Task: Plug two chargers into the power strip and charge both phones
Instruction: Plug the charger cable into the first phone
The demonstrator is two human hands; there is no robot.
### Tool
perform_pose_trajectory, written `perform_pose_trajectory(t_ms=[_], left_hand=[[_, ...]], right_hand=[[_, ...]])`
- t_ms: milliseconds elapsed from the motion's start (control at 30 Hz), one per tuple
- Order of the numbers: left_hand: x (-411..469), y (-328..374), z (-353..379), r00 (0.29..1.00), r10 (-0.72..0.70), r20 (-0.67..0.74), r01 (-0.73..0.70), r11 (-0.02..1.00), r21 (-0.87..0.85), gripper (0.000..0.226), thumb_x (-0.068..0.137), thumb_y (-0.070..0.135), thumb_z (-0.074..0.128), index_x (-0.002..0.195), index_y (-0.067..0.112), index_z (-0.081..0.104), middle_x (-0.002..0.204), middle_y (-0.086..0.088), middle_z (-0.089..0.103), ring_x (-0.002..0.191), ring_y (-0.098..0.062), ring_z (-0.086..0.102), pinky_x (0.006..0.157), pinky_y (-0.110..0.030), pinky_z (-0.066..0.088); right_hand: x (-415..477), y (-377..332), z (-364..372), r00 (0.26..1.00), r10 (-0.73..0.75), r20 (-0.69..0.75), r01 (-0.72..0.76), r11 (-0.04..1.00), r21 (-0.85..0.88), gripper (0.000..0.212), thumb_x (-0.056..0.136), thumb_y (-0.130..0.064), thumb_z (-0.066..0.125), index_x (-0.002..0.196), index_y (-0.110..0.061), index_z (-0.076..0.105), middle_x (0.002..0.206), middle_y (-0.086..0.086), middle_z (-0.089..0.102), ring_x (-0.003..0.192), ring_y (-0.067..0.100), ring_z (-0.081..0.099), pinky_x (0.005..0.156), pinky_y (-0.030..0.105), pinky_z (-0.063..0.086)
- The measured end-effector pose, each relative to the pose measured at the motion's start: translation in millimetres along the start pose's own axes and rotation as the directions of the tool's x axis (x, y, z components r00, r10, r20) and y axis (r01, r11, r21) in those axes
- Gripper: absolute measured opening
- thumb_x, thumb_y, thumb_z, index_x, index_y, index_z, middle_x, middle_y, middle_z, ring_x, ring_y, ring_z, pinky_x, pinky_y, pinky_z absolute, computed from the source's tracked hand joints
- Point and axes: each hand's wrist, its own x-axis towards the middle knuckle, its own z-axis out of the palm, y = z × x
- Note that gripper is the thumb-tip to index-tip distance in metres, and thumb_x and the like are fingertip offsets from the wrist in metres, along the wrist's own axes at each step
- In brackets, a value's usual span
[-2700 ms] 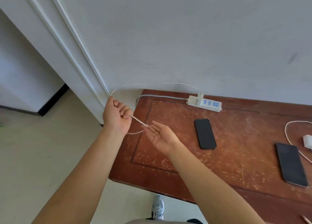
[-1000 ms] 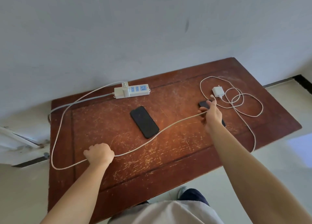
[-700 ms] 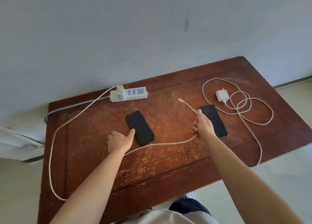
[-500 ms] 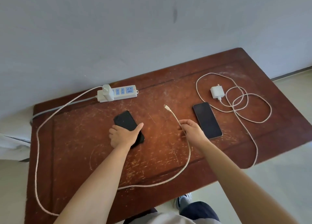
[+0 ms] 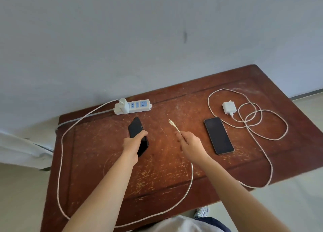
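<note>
A white power strip [image 5: 138,106] lies at the back of the brown wooden table [image 5: 174,162], with one white charger [image 5: 123,104] plugged into its left end. That charger's long white cable [image 5: 60,158] loops off the left edge and back to my right hand [image 5: 189,144], which pinches it just behind the connector tip [image 5: 171,122]. My left hand [image 5: 132,143] grips a black phone [image 5: 135,128], lifted and tilted. A second black phone [image 5: 218,135] lies flat to the right. The second white charger [image 5: 229,107] lies unplugged beside its coiled cable [image 5: 262,125].
A grey wall rises directly behind the table. The strip's own grey cord [image 5: 83,117] runs off the table's back left corner. Pale floor surrounds the table, and a shoe [image 5: 201,212] shows below the front edge.
My left hand let go of the cable, moved onto the left phone and lifted it. My right hand slid along the cable to its connector end and moved left, away from the right phone.
</note>
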Motion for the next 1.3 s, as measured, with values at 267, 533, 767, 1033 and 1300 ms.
perform_pose_trajectory(t_ms=[267,533,767,1033,1300], left_hand=[[-51.4,41.3,-57.0,0.879,0.356,0.317,-0.15,0.838,-0.525,0.061,0.056,0.035,0.096,0.112,0.021,0.076,0.09,-0.004,0.075,0.073,-0.015,0.072,0.057,-0.03,0.057],[-64.3,61.1,-66.5,0.795,0.435,0.422,-0.037,0.729,-0.683,0.075,0.085,0.074,0.051,0.136,0.02,0.06,0.136,-0.016,0.063,0.119,-0.032,0.064,0.085,-0.044,0.057],[-72.4,76.3,-52.8,0.689,0.511,0.514,0.116,0.621,-0.775,0.059,0.103,0.054,0.034,0.142,0.015,0.054,0.149,-0.022,0.048,0.137,-0.038,0.047,0.104,-0.058,0.044],[-93.1,97.8,-27.9,0.746,0.478,0.464,0.153,0.554,-0.818,0.056,0.103,0.051,0.038,0.138,0.01,0.055,0.128,-0.022,0.062,0.118,-0.04,0.062,0.102,-0.066,0.042],[-92.5,99.5,-23.3,0.789,0.447,0.422,0.124,0.556,-0.822,0.05,0.107,0.038,0.025,0.118,0.003,0.06,0.11,-0.024,0.066,0.092,-0.039,0.071,0.089,-0.061,0.054]], right_hand=[[-24.7,-67.3,16.5,0.992,-0.029,-0.121,0.067,0.944,0.322,0.038,0.1,-0.06,0.039,0.1,-0.037,0.07,0.049,-0.014,0.053,0.04,0.002,0.041,0.041,0.02,0.038],[-41.8,-84.6,22.6,0.977,-0.147,-0.157,0.192,0.926,0.325,0.027,0.103,-0.038,0.049,0.111,-0.027,0.072,0.05,-0.01,0.058,0.048,0.009,0.06,0.055,0.028,0.058],[-65.1,-105.4,18.3,0.969,-0.186,-0.164,0.244,0.84,0.485,0.034,0.093,-0.049,0.056,0.106,-0.024,0.076,0.05,-0.004,0.056,0.044,0.01,0.059,0.051,0.033,0.061],[-72.5,-112.0,19.6,0.976,-0.158,-0.15,0.213,0.842,0.496,0.019,0.095,-0.036,0.067,0.096,-0.023,0.081,0.053,-0.001,0.064,0.052,0.013,0.064,0.067,0.057,0.061],[-72.7,-112.9,22.0,0.947,-0.14,-0.29,0.264,0.852,0.451,0.006,0.086,-0.031,0.078,0.085,-0.028,0.083,0.076,-0.002,0.072,0.059,0.024,0.069,0.061,0.049,0.061]])
